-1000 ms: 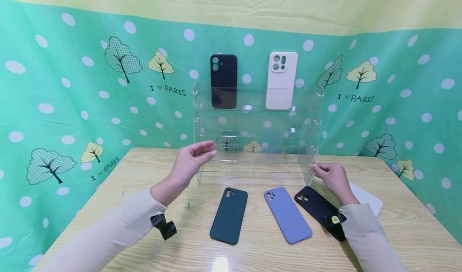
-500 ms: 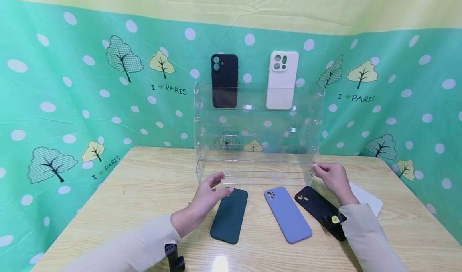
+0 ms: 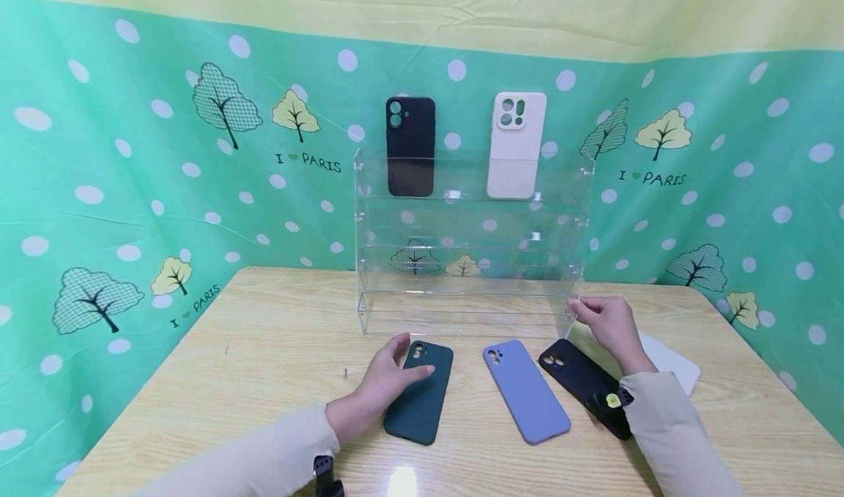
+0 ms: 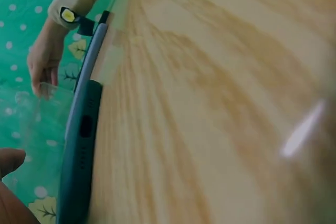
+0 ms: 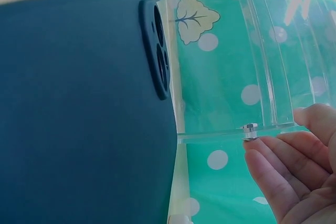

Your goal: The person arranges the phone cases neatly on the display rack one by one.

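Note:
My left hand [image 3: 379, 387] is over the dark green phone case [image 3: 422, 413] lying on the table. Its fingers are by the case's upper left side, and the thumb stretches across the back. In the left wrist view, a gap separates the thumb [image 4: 11, 160] from the case. My right hand [image 3: 608, 328] pinches the side panel of a clear acrylic display stand [image 3: 475, 292] near its lower right front. In the right wrist view, the thumb and fingers [image 5: 283, 174] lie on either side of that panel, by a metal screw [image 5: 250, 131].
A lavender-blue phone case [image 3: 526, 394] and a black phone case [image 3: 580, 383] lie right of the green one. A white case [image 3: 672, 365] is partly hidden by the right arm. On the stand's top tier stand another black case [image 3: 410, 145] and another white case [image 3: 516, 145].
My left hand has come down and to the right, from in front of the stand to the green phone case. My right hand keeps its place on the stand.

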Motion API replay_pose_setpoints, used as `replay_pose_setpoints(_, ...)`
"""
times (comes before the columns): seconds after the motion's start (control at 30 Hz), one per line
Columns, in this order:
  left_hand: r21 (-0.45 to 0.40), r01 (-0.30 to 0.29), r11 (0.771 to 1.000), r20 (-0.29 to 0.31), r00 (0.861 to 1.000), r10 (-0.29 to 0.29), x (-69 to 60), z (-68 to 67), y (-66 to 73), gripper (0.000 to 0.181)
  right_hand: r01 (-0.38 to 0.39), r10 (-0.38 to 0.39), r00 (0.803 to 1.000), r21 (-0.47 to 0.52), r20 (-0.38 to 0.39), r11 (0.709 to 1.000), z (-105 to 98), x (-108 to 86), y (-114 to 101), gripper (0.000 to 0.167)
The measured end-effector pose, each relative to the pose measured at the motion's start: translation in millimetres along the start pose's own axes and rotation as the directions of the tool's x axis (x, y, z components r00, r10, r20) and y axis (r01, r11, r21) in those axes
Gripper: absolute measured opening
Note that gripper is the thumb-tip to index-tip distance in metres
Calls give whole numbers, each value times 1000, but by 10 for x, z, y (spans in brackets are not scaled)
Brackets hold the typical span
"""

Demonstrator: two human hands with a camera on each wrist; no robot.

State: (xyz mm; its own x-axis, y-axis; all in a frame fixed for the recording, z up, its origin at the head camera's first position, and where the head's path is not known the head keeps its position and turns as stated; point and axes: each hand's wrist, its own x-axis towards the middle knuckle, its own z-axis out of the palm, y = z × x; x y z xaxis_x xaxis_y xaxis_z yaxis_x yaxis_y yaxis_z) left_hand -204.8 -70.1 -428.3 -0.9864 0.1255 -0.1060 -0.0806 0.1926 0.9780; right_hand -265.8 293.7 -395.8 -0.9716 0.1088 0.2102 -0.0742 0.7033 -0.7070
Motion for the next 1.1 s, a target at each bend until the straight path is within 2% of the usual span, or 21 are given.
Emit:
replay_pose_setpoints(0.17,57,-9,998,-11,1000,9,20,45,-49,83,-13,13,1000,-1,11,1000,-24,3,-15,42)
replay_pose_setpoints(0.3,116,-39,993,-12,999,40,55,81,-84,82,-13,13,1000,-15,7,1000,-41,5,-23,44)
replay_pose_setpoints(0.53,239,-84,967,-9,996,88,69,108,-150,86,-29,29,999,-4,20,1000,-24,-6,-22,44)
replay_pose_setpoints(0.7,321,-91,943,-15,995,101,64,140,-162,91,-22,22,1000,-3,10,1000,-25,-4,-37,44)
replay_pose_setpoints(0.9,379,-79,922,-35,994,99,46,168,-135,97,-26,26,1000,1,13,1000,-23,-1,-49,44)
replay_pose_setpoints(1.1,390,-90,916,-10,995,102,52,154,-145,97,-56,56,998,13,22,998,-8,-5,-38,43)
